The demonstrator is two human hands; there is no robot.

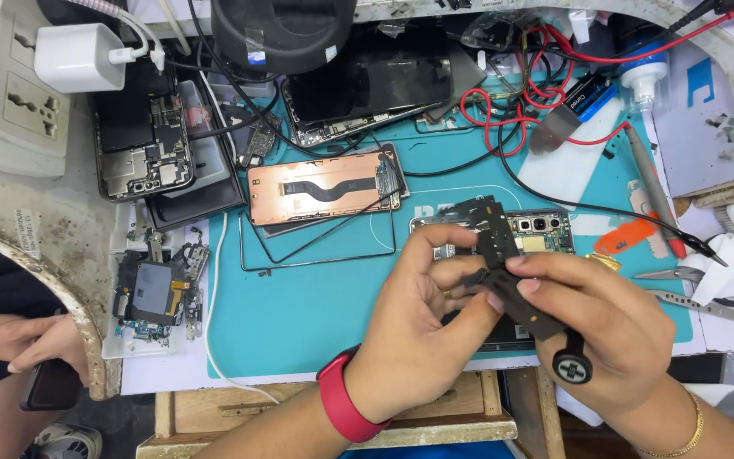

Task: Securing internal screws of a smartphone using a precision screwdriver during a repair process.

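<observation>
My left hand, with a red band on its wrist, pinches a small black phone part from the left. My right hand grips the same black part from the right and also holds a black-handled screwdriver, its round end cap facing the camera. Both hands hover over an opened phone with its camera modules showing, lying on the teal work mat. The lower half of that phone is hidden by my hands.
A copper-backed screen panel lies mid-mat. Other opened phones and a board in a tray sit left. Red and black probe leads, tweezers, an orange pry tool lie right. Another person's hand holds a phone at lower left.
</observation>
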